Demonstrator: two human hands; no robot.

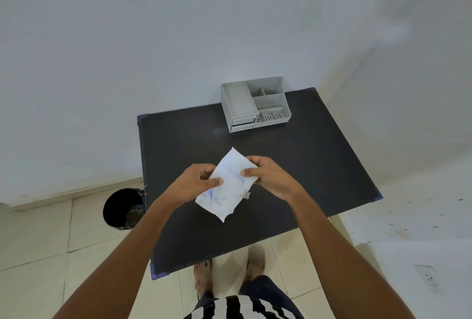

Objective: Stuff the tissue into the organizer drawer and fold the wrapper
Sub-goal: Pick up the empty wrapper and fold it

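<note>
A white wrapper (226, 192) with blue print is held in the air over the middle of the black table (306, 165). My left hand (196, 182) pinches its left edge, thumb on top. My right hand (270, 178) grips its right edge near the upper end. The wrapper looks flat and tilted, its lower corner hanging toward me. A small bit of tissue (247, 194) peeks out at its right side below my right hand. The grey organizer (255, 104) stands at the table's far edge, with two drawers at its front left, both nearly shut.
A black bin (122, 209) stands on the tiled floor left of the table. White walls close the table in behind and on the right. My feet show below the table's near edge. A wall socket (429, 278) sits low at the right.
</note>
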